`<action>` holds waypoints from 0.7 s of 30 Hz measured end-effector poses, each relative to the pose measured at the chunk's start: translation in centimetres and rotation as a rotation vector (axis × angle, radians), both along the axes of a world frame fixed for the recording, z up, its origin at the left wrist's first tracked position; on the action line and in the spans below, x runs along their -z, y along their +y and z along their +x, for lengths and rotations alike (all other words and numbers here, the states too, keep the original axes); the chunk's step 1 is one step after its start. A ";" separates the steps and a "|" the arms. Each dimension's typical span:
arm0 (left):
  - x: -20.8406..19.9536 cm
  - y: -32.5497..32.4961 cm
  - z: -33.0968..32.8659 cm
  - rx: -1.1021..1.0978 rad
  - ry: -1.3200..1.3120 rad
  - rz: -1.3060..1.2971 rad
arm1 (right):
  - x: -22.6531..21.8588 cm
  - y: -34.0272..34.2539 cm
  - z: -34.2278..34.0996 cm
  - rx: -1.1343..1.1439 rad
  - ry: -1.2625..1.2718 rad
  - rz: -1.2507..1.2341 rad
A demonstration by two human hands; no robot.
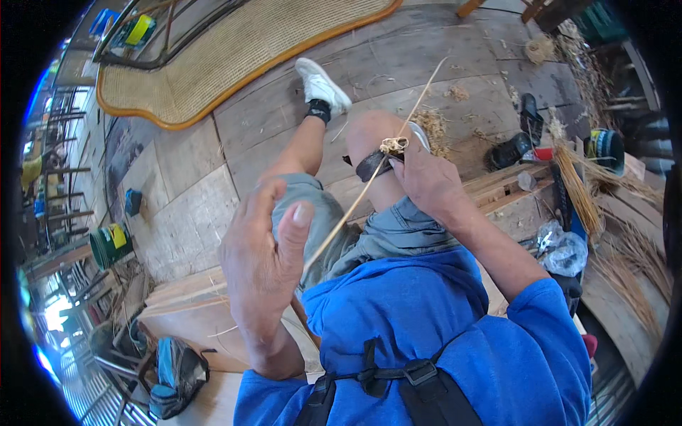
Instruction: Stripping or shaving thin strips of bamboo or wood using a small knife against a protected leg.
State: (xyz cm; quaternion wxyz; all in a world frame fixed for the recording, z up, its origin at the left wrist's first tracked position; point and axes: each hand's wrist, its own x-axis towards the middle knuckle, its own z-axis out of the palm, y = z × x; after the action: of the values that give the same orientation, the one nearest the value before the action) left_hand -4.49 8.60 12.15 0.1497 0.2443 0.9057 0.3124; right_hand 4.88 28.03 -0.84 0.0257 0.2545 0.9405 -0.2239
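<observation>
A long, thin, pale cane strip (pixel 346 216) runs slantwise across my raised knee, its far end pointing up and away. A dark pad (pixel 371 166) is strapped around that knee under the strip. My right hand (pixel 429 176) presses there with its fingers closed, and its thumb lies by the strip; whatever the fingers grip is hidden. Curled shavings (pixel 393 145) bunch up just beside this hand. My left hand (pixel 263 259) is raised near the strip's close end, thumb apart from the fingers, with nothing seen in it.
A woven cane panel with a wooden rim (pixel 234 57) lies at the far left. Shavings (pixel 431 128) litter the floorboards. At right are black sandals (pixel 513 148), a bundle of thin strips (pixel 574 181) and a plastic bag (pixel 566 248). A bag (pixel 176 376) sits lower left.
</observation>
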 end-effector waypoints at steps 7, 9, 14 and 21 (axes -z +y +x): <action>9.1 5.6 0.7 0.177 -0.100 -0.229 | -0.3 -0.1 -0.7 0.012 -0.136 -0.091; 11.5 6.5 0.2 0.161 -0.189 -0.264 | 0.1 -0.4 -0.6 0.005 -0.131 -0.041; 14.6 6.5 0.5 0.154 -0.199 0.073 | -1.1 -0.4 -0.6 0.000 -0.124 -0.007; 13.1 -1.1 2.5 0.137 -0.433 0.119 | -0.4 -0.7 -1.1 0.002 -0.107 0.008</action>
State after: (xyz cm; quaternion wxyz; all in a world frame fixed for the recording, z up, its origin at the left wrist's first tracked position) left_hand -1.95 7.45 -0.94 0.3464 0.2409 0.8138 0.3996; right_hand 3.78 27.31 -0.41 0.0745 0.2669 0.9385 -0.2061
